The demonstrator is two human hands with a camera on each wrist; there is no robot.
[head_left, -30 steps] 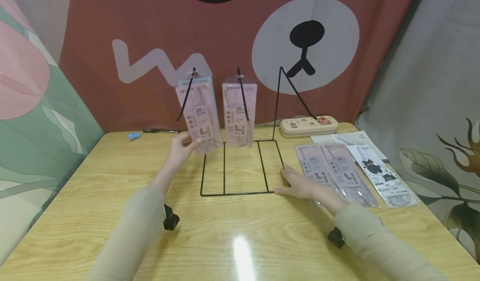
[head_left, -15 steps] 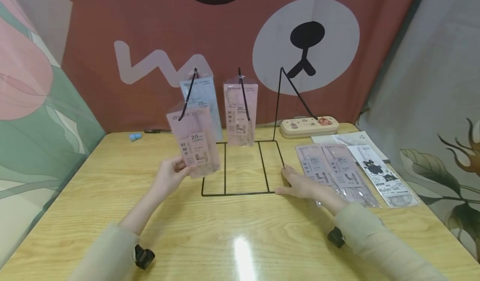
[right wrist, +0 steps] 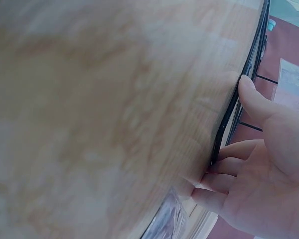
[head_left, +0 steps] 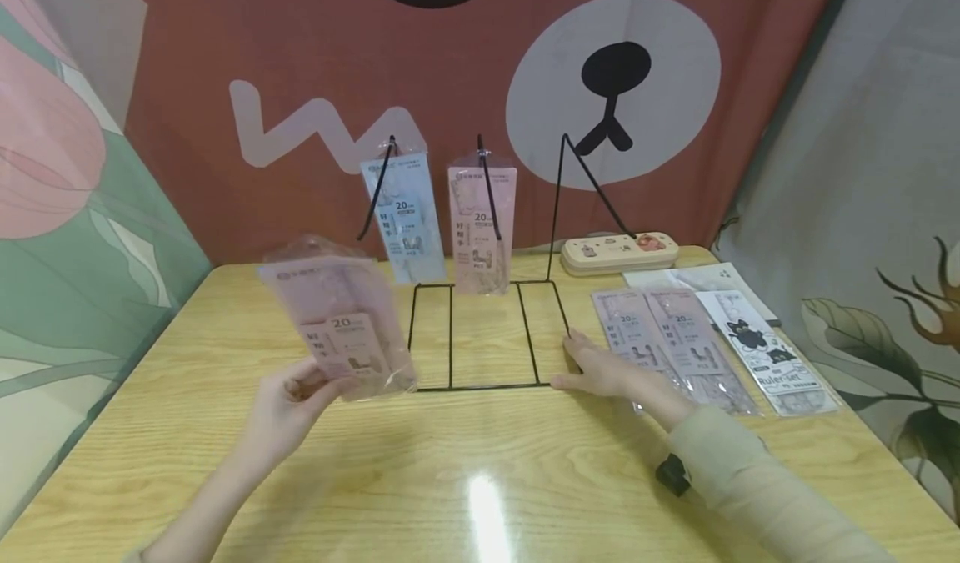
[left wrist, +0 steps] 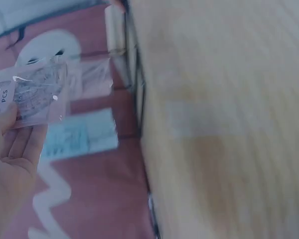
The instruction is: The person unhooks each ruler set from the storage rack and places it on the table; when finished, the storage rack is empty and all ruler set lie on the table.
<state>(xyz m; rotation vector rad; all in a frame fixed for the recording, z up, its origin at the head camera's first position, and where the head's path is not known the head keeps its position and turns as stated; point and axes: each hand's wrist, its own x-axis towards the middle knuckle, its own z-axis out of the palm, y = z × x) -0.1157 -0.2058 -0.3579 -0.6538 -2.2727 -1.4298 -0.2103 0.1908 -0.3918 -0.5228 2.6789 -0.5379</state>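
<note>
My left hand has drawn a pink packet, clamped between its fingers, off the left hook and over the desk, baring the blue packet; I judge unloading underway. My right hand, fingers apart, touches the wire rack.

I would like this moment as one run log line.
left hand: holds pink packet over table | right hand: touches black wire rack | hanging on rack: blue packet, second pink packet
</note>
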